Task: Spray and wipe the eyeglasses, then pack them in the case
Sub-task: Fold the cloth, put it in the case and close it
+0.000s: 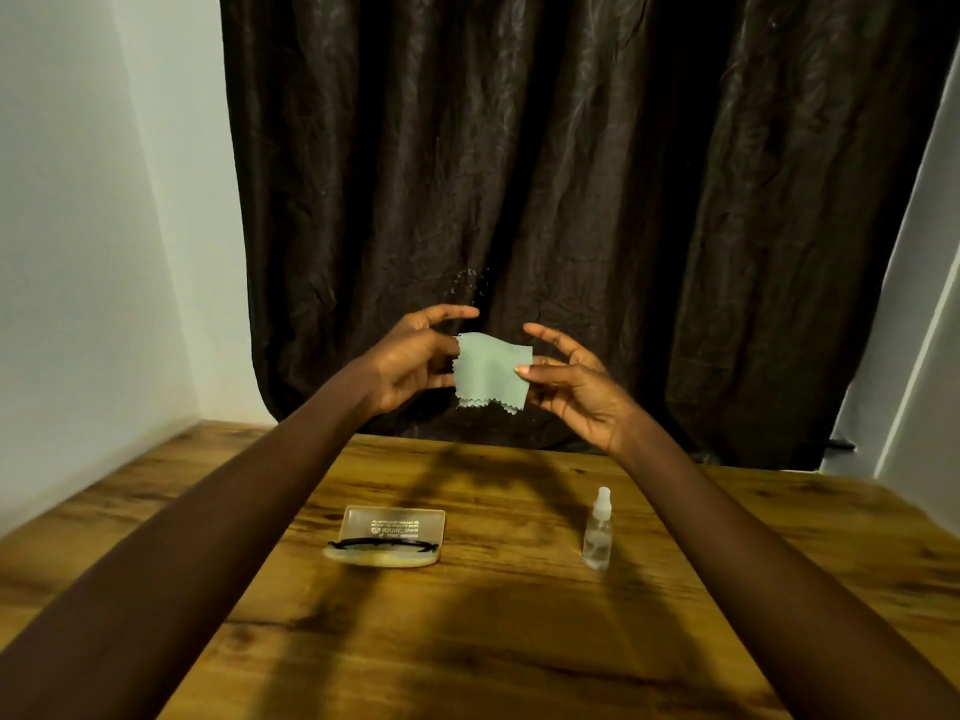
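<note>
case lid [397, 523] print too small to read; eyeglasses [382, 544] half hidden.

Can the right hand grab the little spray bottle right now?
Probably not yet. The right hand is pinching the green cloth along with the left hand. Nothing blocks the spray bottle below, so once it lets go, likely yes.

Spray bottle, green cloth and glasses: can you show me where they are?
Spray bottle [597, 537], head view, on its clear body.
Green cloth [491, 368], head view, on its middle, held between both hands.
Glasses [382, 543], head view, on the black frame lying across the open case.
</note>
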